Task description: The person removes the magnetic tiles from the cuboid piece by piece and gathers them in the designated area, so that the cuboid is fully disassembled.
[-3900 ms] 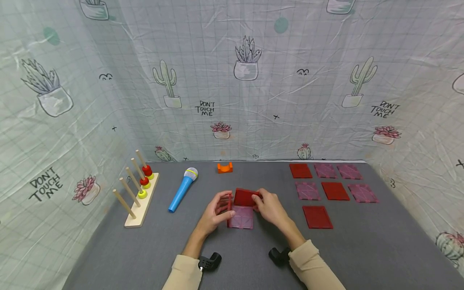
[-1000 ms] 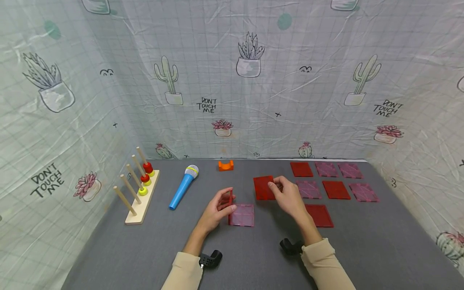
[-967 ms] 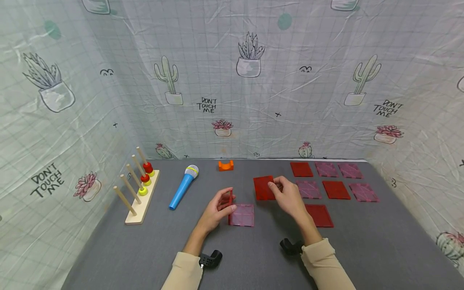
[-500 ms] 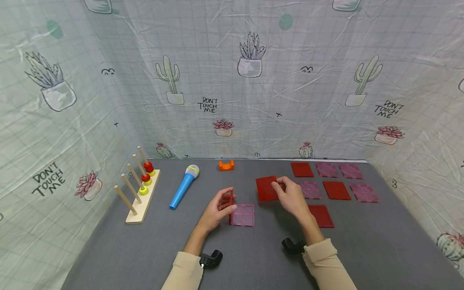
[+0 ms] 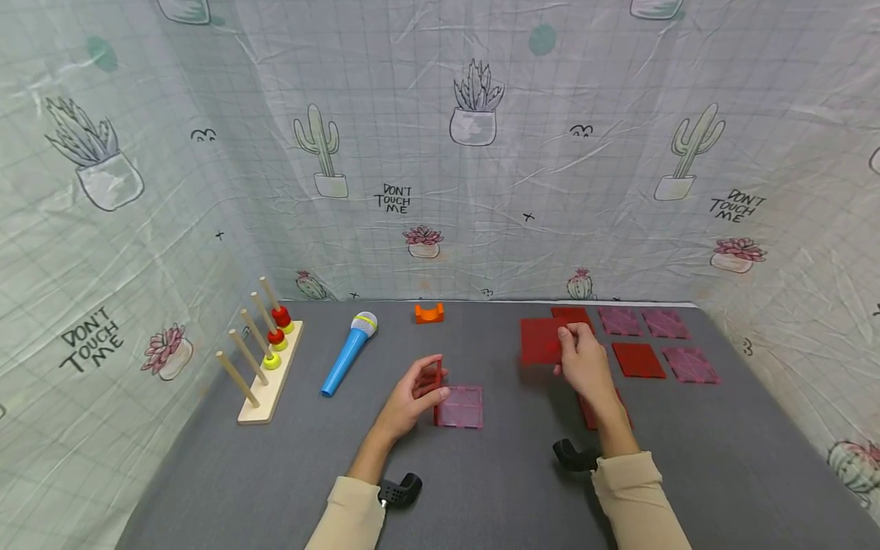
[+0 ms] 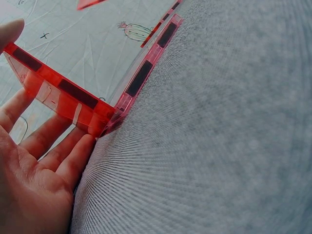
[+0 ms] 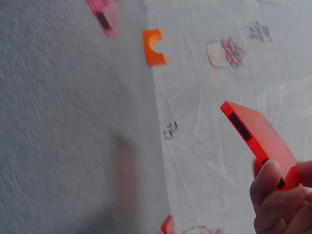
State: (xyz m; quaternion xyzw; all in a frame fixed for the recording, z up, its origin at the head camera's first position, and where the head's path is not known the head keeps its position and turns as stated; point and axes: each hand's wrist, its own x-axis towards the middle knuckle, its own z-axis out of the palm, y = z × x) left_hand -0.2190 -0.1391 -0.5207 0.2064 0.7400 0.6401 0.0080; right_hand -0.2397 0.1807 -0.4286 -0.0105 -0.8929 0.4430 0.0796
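Observation:
My left hand (image 5: pixel 406 401) holds a translucent red magnetic tile (image 5: pixel 438 391) upright between thumb and fingers. Its lower edge meets the left edge of a pink magnetic tile (image 5: pixel 462 406) lying flat on the table. In the left wrist view the two meet at a corner, the red tile (image 6: pixel 63 90) and the pink tile (image 6: pixel 141 78) showing dark magnet strips. My right hand (image 5: pixel 587 363) pinches another red magnetic tile (image 5: pixel 539 341) by its right edge, raised above the table. The right wrist view shows that tile (image 7: pixel 263 136) tilted between thumb and fingers.
Several red and pink tiles (image 5: pixel 638 360) lie flat at the right, one red tile (image 5: pixel 587 412) partly behind the right forearm. An orange curved block (image 5: pixel 429 313) stands at the back. Left are a blue toy microphone (image 5: pixel 346 359) and a wooden peg stand (image 5: pixel 261 409) with rings.
The red tile in my right hand, earlier beside the pink tile's back edge, has moved away to the right and up. My left hand keeps its tile in place.

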